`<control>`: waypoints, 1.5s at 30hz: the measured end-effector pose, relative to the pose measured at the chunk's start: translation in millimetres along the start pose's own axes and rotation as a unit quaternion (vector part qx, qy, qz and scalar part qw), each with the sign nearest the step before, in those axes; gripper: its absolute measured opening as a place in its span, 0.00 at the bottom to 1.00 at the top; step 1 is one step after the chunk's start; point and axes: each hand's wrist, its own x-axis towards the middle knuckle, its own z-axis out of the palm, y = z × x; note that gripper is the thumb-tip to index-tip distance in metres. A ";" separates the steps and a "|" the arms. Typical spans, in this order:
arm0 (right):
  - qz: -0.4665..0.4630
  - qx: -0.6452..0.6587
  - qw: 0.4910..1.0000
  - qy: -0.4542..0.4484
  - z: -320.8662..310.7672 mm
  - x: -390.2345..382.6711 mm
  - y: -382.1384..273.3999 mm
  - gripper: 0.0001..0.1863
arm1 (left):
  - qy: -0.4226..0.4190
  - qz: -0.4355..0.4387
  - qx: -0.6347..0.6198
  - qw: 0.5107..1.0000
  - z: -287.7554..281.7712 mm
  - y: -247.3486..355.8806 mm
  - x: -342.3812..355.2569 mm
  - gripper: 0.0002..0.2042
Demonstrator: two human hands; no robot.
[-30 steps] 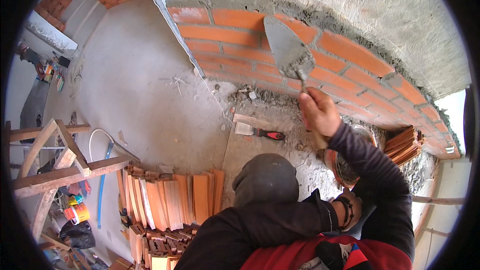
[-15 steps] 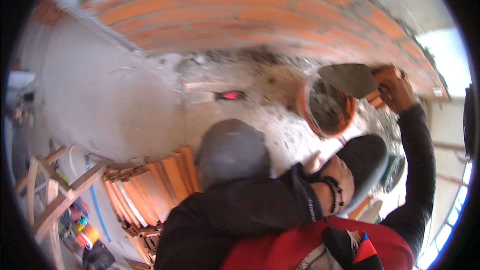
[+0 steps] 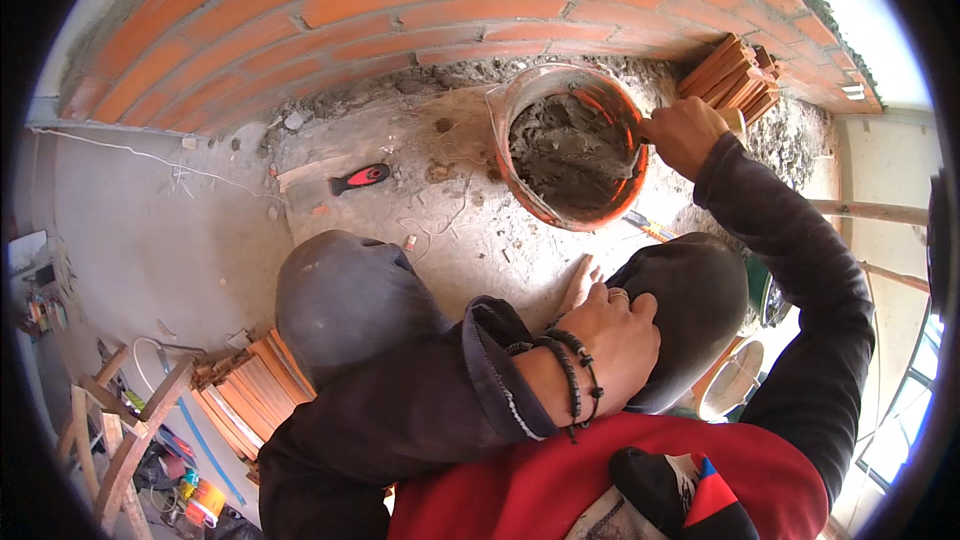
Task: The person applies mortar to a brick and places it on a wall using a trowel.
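Observation:
My right hand is closed round the handle of a trowel at the right rim of an orange bucket. The pale butt of the handle shows behind my fist. Grey wet mortar fills much of the bucket, and the trowel's blade is down in it, mostly hidden. My left hand, with dark bracelets and a ring, rests on my right knee. Its fingers are loosely bent over the trouser cloth, with nothing seen in them.
An orange brick wall runs across the far side. Thin brick pieces are stacked against it at right. A red-and-black-handled tool lies on the dusty floor. More bricks and a wooden frame stand at lower left.
My right hand has brought the mortar-laden trowel from above the bucket's far right side down into the bucket. The view has shifted; my left hand still rests on the knee.

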 end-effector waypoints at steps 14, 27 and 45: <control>-0.129 0.014 0.991 0.015 14.8 15.2 10.6 0.02 | -0.071 0.016 -0.049 0.996 -13.8 -9.0 12.1 0.11; 0.011 0.461 0.883 -0.083 80.1 -52.2 34.4 0.14 | -0.068 0.009 0.009 0.998 -14.2 -10.1 5.1 0.13; -0.094 0.610 0.777 0.125 -153.2 109.4 -67.1 0.12 | -0.064 -0.034 -0.006 0.997 -16.2 -14.8 -4.4 0.18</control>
